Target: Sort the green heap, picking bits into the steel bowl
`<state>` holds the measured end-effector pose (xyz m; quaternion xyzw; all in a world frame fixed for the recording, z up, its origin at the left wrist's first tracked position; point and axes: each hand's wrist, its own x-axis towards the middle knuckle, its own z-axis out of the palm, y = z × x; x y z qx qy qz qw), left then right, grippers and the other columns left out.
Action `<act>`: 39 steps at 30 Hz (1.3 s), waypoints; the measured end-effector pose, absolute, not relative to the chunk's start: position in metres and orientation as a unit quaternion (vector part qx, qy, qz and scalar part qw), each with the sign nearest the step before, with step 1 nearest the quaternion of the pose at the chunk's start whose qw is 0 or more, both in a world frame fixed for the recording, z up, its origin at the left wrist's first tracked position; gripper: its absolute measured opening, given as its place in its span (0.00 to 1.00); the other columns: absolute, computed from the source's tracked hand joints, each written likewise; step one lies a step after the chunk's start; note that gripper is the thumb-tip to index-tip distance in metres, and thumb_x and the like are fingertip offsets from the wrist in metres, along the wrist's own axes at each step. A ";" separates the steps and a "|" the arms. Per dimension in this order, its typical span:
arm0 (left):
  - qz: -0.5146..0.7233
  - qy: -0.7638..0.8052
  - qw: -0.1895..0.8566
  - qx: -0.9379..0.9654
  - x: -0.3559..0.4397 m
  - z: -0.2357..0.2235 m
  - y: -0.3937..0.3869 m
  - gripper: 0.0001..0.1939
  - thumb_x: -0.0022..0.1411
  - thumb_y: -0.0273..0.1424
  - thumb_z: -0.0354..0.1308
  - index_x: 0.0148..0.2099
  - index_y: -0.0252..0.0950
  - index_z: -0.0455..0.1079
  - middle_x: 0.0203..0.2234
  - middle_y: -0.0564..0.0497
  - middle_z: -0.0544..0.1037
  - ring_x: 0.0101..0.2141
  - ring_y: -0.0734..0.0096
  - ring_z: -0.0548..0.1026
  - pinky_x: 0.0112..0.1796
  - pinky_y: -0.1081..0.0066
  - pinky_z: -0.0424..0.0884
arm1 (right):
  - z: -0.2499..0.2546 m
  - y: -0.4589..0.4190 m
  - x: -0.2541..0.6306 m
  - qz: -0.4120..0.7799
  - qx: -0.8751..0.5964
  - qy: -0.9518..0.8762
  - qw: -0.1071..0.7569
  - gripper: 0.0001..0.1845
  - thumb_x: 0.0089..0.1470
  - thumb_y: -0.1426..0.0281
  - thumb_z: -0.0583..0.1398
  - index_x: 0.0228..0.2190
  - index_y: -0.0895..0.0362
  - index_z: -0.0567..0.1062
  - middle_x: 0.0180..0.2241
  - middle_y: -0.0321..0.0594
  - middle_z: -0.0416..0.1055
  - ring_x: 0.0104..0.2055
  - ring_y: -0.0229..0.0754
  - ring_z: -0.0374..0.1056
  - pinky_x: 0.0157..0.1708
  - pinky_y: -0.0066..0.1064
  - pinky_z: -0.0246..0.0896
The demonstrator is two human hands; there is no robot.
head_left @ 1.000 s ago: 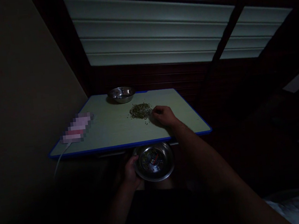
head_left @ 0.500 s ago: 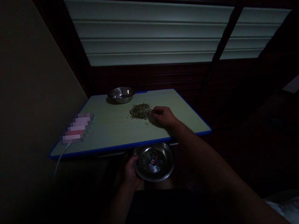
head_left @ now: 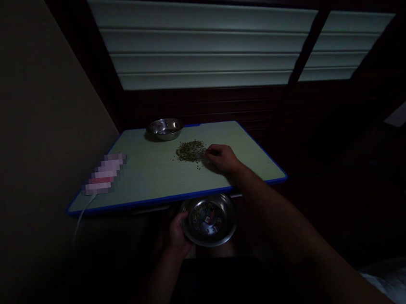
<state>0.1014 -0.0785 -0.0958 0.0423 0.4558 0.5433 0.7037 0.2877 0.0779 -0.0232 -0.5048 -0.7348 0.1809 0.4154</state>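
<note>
My left hand (head_left: 178, 233) grips the rim of a steel bowl (head_left: 229, 226) just below the table's front edge, thumb on the rim. Some small bits and a dark reflection or label show in its bottom. On the table, my right hand (head_left: 222, 156) has its fingers pinched together at the right edge of a loose pile of small greenish-brown grains (head_left: 189, 151). Whatever lies between those fingertips is too small and dark to make out. A few grains are scattered around the pile.
The pale table (head_left: 147, 177) has a blue edge. A second steel bowl (head_left: 165, 130) stands at its back. At the left lies a blurred-out phone-like device (head_left: 105, 174) with a white cable (head_left: 81, 217). Dark wooden panels with pale slats (head_left: 199, 51) rise behind; a wall (head_left: 39, 116) borders the left.
</note>
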 end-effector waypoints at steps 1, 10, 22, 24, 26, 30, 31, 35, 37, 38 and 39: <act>0.544 0.456 0.704 0.041 0.102 -0.096 -0.079 0.05 0.46 0.28 0.59 0.29 0.34 0.74 0.22 0.46 0.80 0.30 0.56 0.79 0.33 0.62 0.76 | -0.023 0.078 0.288 0.179 -0.505 -0.737 0.413 0.08 0.49 0.67 0.59 0.28 0.57 0.77 0.27 0.36 0.75 0.30 0.37 0.67 0.35 0.28 0.60; 0.543 0.449 0.708 0.049 0.102 -0.094 -0.079 0.04 0.46 0.28 0.59 0.27 0.34 0.74 0.21 0.47 0.80 0.28 0.58 0.79 0.31 0.64 0.76 | -0.023 0.077 0.287 0.165 -0.505 -0.746 0.401 0.09 0.50 0.67 0.59 0.29 0.58 0.78 0.27 0.36 0.75 0.30 0.37 0.66 0.33 0.27 0.59; 0.546 0.446 0.708 0.038 0.101 -0.095 -0.079 0.04 0.46 0.28 0.60 0.26 0.33 0.74 0.20 0.47 0.78 0.25 0.62 0.77 0.28 0.67 0.74 | -0.022 0.077 0.287 0.185 -0.498 -0.733 0.425 0.10 0.49 0.67 0.59 0.28 0.59 0.78 0.26 0.36 0.74 0.29 0.37 0.66 0.32 0.28 0.58; 0.545 0.447 0.708 0.035 0.100 -0.098 -0.078 0.03 0.45 0.28 0.61 0.25 0.33 0.73 0.19 0.48 0.78 0.23 0.64 0.76 0.27 0.69 0.73 | -0.021 0.077 0.287 0.167 -0.504 -0.737 0.418 0.09 0.49 0.67 0.59 0.28 0.59 0.78 0.27 0.36 0.75 0.29 0.36 0.66 0.33 0.27 0.58; 0.545 0.445 0.710 0.037 0.100 -0.100 -0.078 0.03 0.45 0.28 0.61 0.25 0.32 0.73 0.19 0.48 0.78 0.22 0.66 0.75 0.26 0.70 0.72 | -0.020 0.076 0.287 0.156 -0.508 -0.742 0.409 0.09 0.49 0.68 0.59 0.29 0.58 0.78 0.27 0.36 0.75 0.30 0.37 0.66 0.33 0.27 0.58; 0.549 0.444 0.707 0.039 0.100 -0.099 -0.078 0.05 0.46 0.28 0.59 0.26 0.32 0.74 0.21 0.46 0.79 0.23 0.65 0.76 0.27 0.69 0.72 | -0.019 0.075 0.287 0.140 -0.510 -0.748 0.401 0.08 0.49 0.69 0.59 0.29 0.58 0.79 0.29 0.37 0.76 0.31 0.38 0.67 0.35 0.28 0.59; 0.549 0.448 0.705 0.037 0.101 -0.098 -0.078 0.05 0.46 0.28 0.59 0.25 0.32 0.74 0.20 0.46 0.79 0.23 0.65 0.76 0.27 0.69 0.72 | -0.019 0.075 0.287 0.139 -0.508 -0.750 0.399 0.08 0.49 0.69 0.60 0.29 0.58 0.79 0.29 0.37 0.76 0.32 0.38 0.67 0.35 0.28 0.59; 0.548 0.449 0.704 0.042 0.102 -0.097 -0.078 0.04 0.46 0.28 0.59 0.25 0.33 0.74 0.20 0.47 0.79 0.24 0.63 0.76 0.27 0.68 0.73 | -0.019 0.075 0.287 0.150 -0.503 -0.752 0.398 0.08 0.49 0.70 0.60 0.29 0.58 0.79 0.29 0.37 0.76 0.33 0.38 0.68 0.36 0.29 0.59; 0.552 0.443 0.705 0.046 0.102 -0.098 -0.078 0.04 0.46 0.28 0.59 0.26 0.33 0.74 0.20 0.47 0.79 0.25 0.62 0.77 0.28 0.67 0.73 | -0.020 0.075 0.286 0.169 -0.503 -0.747 0.401 0.08 0.49 0.69 0.60 0.29 0.58 0.79 0.28 0.36 0.76 0.32 0.37 0.68 0.35 0.28 0.59; 0.552 0.441 0.706 0.048 0.101 -0.098 -0.078 0.04 0.46 0.28 0.60 0.26 0.33 0.74 0.20 0.47 0.79 0.25 0.62 0.77 0.28 0.67 0.73 | -0.020 0.075 0.286 0.177 -0.502 -0.744 0.405 0.08 0.49 0.69 0.59 0.29 0.58 0.78 0.28 0.36 0.75 0.31 0.37 0.67 0.34 0.28 0.59; 0.551 0.442 0.706 0.048 0.101 -0.099 -0.078 0.04 0.46 0.28 0.60 0.26 0.33 0.74 0.20 0.47 0.79 0.25 0.61 0.77 0.28 0.67 0.73 | -0.021 0.075 0.286 0.182 -0.500 -0.741 0.409 0.08 0.49 0.69 0.59 0.29 0.58 0.78 0.28 0.36 0.75 0.31 0.37 0.67 0.34 0.27 0.59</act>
